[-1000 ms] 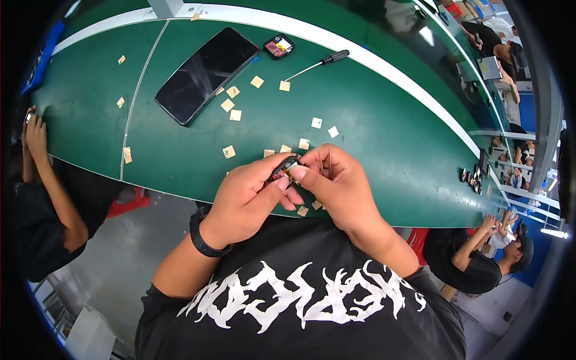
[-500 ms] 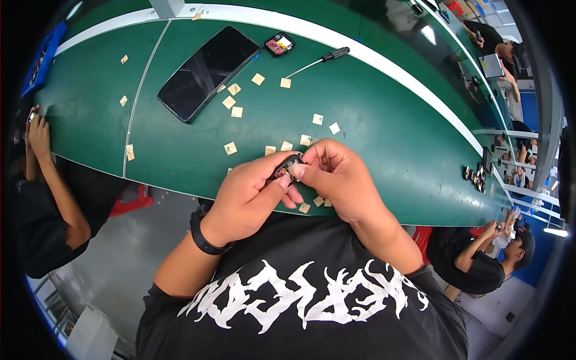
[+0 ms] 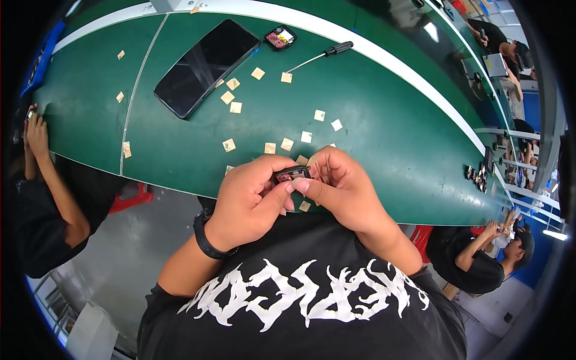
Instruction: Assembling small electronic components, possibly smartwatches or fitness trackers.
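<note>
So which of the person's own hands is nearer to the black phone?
The left hand: it is below and somewhat right of the black phone in the picture; the right hand is also below, but farther right.

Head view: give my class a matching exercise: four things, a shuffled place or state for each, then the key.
Things
1. Smartphone
2. Screwdriver
3. Black wristband
4. Small open device

Places or states
A. Around the left wrist
B. Between the left hand and the right hand
C. Black handle, thin metal shaft
D. Flat on the green workbench, dark screen up

Right pairs: 1-D, 2-C, 3-A, 4-B
</note>
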### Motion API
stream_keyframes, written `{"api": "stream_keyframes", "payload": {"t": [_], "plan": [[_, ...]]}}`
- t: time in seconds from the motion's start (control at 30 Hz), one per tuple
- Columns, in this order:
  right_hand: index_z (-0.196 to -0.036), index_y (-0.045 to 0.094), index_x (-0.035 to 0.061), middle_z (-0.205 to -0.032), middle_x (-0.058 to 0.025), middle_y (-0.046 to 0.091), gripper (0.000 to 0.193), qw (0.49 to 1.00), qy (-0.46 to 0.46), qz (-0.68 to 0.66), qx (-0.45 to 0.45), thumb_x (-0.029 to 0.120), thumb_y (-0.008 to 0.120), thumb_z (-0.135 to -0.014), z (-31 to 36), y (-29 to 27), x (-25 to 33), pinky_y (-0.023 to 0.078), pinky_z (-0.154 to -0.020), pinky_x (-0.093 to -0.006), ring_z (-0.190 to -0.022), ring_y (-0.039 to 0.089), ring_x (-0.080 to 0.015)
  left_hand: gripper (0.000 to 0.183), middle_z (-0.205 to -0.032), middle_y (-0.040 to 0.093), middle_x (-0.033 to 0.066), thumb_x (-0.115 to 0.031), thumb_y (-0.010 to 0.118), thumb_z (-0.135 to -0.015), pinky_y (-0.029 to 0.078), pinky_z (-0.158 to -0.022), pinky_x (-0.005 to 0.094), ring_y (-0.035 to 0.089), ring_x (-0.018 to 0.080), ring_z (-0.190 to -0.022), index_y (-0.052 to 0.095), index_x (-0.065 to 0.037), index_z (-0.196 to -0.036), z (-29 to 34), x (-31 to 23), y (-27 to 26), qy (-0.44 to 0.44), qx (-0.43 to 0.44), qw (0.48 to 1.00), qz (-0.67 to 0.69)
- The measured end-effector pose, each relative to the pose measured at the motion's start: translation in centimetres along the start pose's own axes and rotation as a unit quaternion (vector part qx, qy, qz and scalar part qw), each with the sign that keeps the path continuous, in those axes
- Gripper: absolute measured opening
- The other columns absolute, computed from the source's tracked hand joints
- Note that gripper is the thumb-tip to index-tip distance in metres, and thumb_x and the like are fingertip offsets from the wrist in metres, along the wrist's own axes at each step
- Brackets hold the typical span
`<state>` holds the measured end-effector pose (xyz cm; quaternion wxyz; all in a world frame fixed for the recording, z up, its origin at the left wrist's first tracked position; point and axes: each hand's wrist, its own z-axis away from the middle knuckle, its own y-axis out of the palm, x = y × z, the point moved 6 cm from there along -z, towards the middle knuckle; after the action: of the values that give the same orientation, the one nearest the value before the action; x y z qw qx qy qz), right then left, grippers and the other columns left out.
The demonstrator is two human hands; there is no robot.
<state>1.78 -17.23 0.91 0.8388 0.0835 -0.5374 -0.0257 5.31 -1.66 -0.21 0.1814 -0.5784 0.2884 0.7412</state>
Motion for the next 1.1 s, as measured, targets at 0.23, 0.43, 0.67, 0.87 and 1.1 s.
{"api": "stream_keyframes", "payload": {"t": [0.23, 0.43, 0.67, 0.87, 1.1], "plan": [[-0.102, 0.059, 0.0038, -0.081, 0.0053, 0.060, 0.009, 0.998, -0.011, -0.009, -0.054, 0.009, 0.066, -0.101, 0.5, -0.4, 0.7, 0.042, -0.060, -0.0213, -0.070, 0.051, -0.0014, 0.030, -0.103, 0.070, 0.0125, -0.005, 0.050, -0.106, 0.059, -0.068, 0.0277, 0.070, 0.0148, -0.079, 0.055, 0.008, -0.132, -0.6, -0.1, -0.2, 0.033, 0.037, 0.999, 0.007], [-0.081, 0.064, 0.0018, -0.072, -0.0041, 0.058, 0.024, 0.939, -0.162, 0.266, -0.148, 0.017, 0.068, -0.100, 3.0, -3.7, 2.9, 0.042, -0.057, -0.0301, -0.063, 0.053, -0.0123, 0.037, -0.108, 0.070, 0.0147, -0.011, 0.044, -0.109, 0.061, -0.072, 0.0294, 0.071, 0.0177, -0.082, 0.055, 0.010, -0.137, -0.5, -0.3, -0.4, 0.021, 0.035, 0.997, 0.063], [-0.076, 0.061, 0.0045, -0.069, -0.0088, 0.058, 0.027, 0.855, -0.214, 0.468, -0.067, 0.019, 0.083, -0.082, 4.3, -2.4, 4.1, 0.040, -0.050, -0.0357, -0.056, 0.053, -0.0236, 0.037, -0.109, 0.070, 0.0154, -0.007, 0.043, -0.107, 0.061, -0.072, 0.0293, 0.071, 0.0175, -0.082, 0.055, 0.010, -0.138, -0.7, -0.4, -0.5, 0.010, 0.047, 0.998, 0.047], [-0.090, 0.063, 0.0034, -0.090, -0.0101, 0.066, 0.023, 0.804, -0.265, 0.530, -0.054, 0.012, 0.081, -0.078, 4.4, -1.0, 5.5, 0.051, -0.060, -0.0358, -0.070, 0.063, -0.0255, 0.037, -0.109, 0.070, 0.0154, -0.004, 0.043, -0.105, 0.061, -0.071, 0.0292, 0.071, 0.0168, -0.079, 0.056, 0.009, -0.138, -0.8, -0.3, -0.5, -0.003, 0.043, 0.998, 0.056], [-0.096, 0.069, 0.0014, -0.094, -0.0097, 0.069, 0.024, 0.691, -0.390, 0.608, 0.003, 0.006, 0.075, -0.073, 4.0, 1.1, 5.9, 0.052, -0.057, -0.0329, -0.071, 0.064, -0.0212, 0.036, -0.105, 0.070, 0.0121, 0.000, 0.048, -0.104, 0.060, -0.069, 0.0264, 0.069, 0.0133, -0.078, 0.057, 0.007, -0.138, -0.9, -0.3, -0.2, -0.017, 0.043, 0.997, 0.062]]}}
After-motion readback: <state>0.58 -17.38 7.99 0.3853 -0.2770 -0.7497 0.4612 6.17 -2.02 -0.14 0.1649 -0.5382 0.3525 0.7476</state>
